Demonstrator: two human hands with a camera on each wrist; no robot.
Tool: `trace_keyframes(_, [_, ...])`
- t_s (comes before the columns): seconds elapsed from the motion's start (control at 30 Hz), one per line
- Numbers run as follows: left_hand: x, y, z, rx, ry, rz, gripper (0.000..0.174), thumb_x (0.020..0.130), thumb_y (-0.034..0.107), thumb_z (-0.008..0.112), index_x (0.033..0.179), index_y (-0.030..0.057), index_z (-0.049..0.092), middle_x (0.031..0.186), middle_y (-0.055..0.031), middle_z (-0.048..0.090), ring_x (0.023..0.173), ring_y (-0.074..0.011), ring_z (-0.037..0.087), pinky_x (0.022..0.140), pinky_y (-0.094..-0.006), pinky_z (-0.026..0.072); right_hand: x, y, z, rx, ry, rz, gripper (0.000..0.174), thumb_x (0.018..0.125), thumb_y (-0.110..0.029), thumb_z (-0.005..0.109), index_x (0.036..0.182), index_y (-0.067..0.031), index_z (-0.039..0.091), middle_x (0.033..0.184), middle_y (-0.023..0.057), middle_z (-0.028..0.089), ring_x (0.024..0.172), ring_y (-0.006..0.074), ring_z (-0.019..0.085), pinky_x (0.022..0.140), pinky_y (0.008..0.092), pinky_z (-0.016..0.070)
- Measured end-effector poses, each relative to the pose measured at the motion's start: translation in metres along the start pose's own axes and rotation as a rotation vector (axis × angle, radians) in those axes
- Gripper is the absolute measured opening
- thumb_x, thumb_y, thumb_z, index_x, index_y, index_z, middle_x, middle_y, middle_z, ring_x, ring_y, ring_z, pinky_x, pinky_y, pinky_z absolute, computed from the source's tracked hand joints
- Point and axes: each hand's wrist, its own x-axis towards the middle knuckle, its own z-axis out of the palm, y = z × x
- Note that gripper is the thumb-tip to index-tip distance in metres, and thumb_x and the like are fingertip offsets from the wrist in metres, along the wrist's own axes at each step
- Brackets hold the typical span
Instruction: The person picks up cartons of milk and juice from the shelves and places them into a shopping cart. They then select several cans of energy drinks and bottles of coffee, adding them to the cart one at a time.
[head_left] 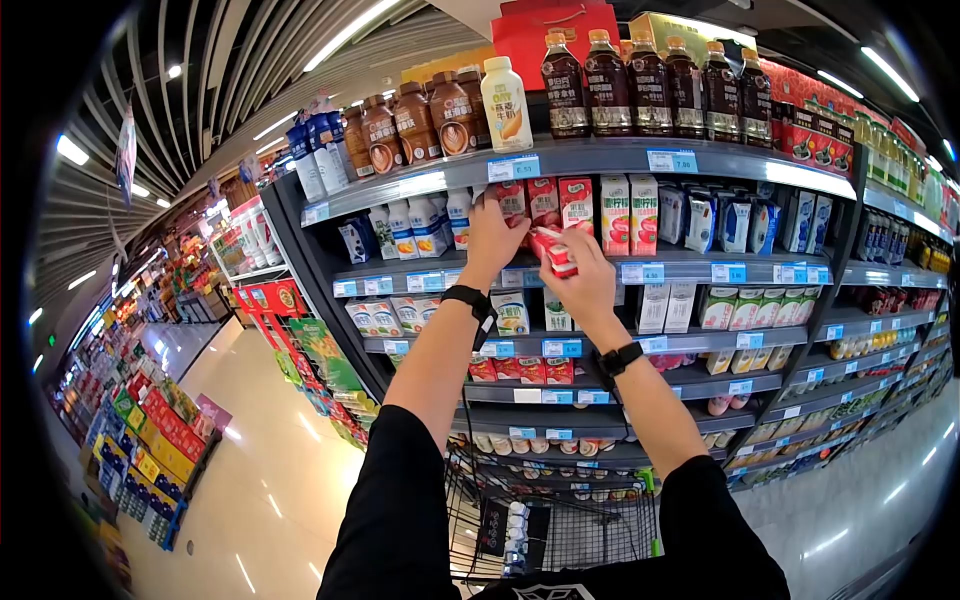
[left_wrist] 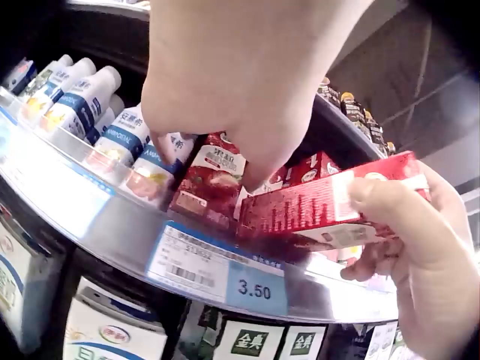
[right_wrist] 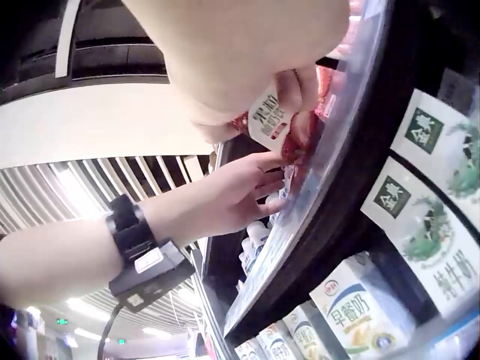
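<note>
My right hand grips a red drink carton with white lettering, held tilted nearly on its side just in front of the shelf edge. Another red carton stands in the row on the shelf. Over its top, my left hand reaches in, thumb on one side and a finger on the other, pinching it. White bottles with blue bands stand right beside that finger. More red cartons are lined up to the right. In the right wrist view the held carton's front faces the camera.
Brown bottles and dark bottles line the top shelf. Below are milk cartons on lower shelves. A wire shopping cart is close in front of my body. A price label runs along the shelf edge.
</note>
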Motion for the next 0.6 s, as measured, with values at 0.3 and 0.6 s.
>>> trace_keyframes(0.3, [-0.015,0.025,0.009,0.041,0.111,-0.216,0.075,0.072,0.03,0.087,0.136,0.003,0.057,0.125,-0.0242,0.064,0.112,-0.0435,0.064,0.096,-0.0489,0.0535,-0.11,-0.04,-0.07,0.093,0.214,0.191,0.041,0.078,-0.002,0.085,0.113,0.0003,0.063,0.12,0.0241,0.069,0.108,0.0378,0.069,0.093,0.0418,0.0557])
trace_keyframes(0.6, [-0.037,0.021,0.002,-0.281,0.303,-0.099,0.054,0.064,0.016,0.09,0.106,0.0,0.061,0.109,-0.0169,0.06,0.099,-0.0363,0.063,0.088,-0.0448,0.0521,-0.295,-0.072,-0.14,0.316,-0.017,1.032,0.055,0.094,0.0,0.073,0.143,0.0053,0.049,0.138,0.021,0.061,0.119,0.0214,0.063,0.101,0.0343,0.0522])
